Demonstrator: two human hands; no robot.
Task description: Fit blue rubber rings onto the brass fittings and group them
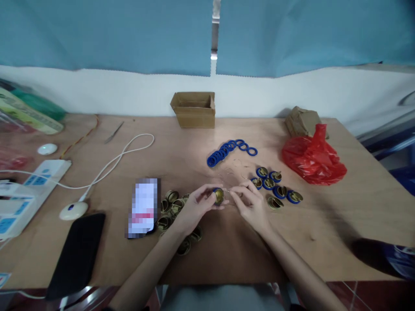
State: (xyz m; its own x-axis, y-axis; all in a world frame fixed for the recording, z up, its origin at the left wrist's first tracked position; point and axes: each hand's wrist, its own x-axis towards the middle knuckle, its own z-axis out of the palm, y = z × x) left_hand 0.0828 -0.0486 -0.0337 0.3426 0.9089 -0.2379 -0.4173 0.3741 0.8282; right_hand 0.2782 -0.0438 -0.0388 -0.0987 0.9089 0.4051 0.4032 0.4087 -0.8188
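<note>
My left hand [201, 201] is closed around a round brass-coloured fitting [219, 197] with a blue edge, held upright above the table. Close on its right, my right hand [252, 206] pinches a thin metal piece [226, 191] that reaches to the fitting's edge; its exact kind is too small to make out. Several similar brass fittings [164, 223] lie under and beside my left forearm, partly hidden by it. To the right of my right hand sit several brass fittings with blue rings [269, 183]. Beyond both hands, a row of loose blue rings [223, 152] lies near some fine wire-like bits [228, 172].
At the back stand an open cardboard box [196, 117] and a red plastic bag [313, 160]. On the left are a phone [143, 207], a black device [78, 255], a white cable [112, 166] and a power strip [35, 194]. A dark bottle [382, 257] lies at the right edge.
</note>
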